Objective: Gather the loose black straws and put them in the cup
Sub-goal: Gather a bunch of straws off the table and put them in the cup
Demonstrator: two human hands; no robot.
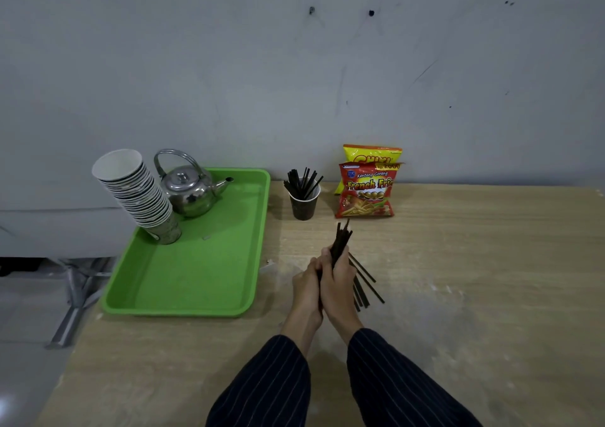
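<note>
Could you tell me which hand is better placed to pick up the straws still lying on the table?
The right hand, probably. The loose straws lie on the table just right of it, nearly touching. The left hand sits on the far side and could keep the bundle.

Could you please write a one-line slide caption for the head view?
Both hands, left and right, clasp a bundle of black straws near the paper cup; loose straws remain on the table.

Between my hands (327, 282) and the cup (304, 202) the worktop (474, 279) lies bare. Snack bags (366, 191) stand just right of the cup, the green tray (196, 263) left; loose straws (365, 282) lie beside my right hand.
</note>
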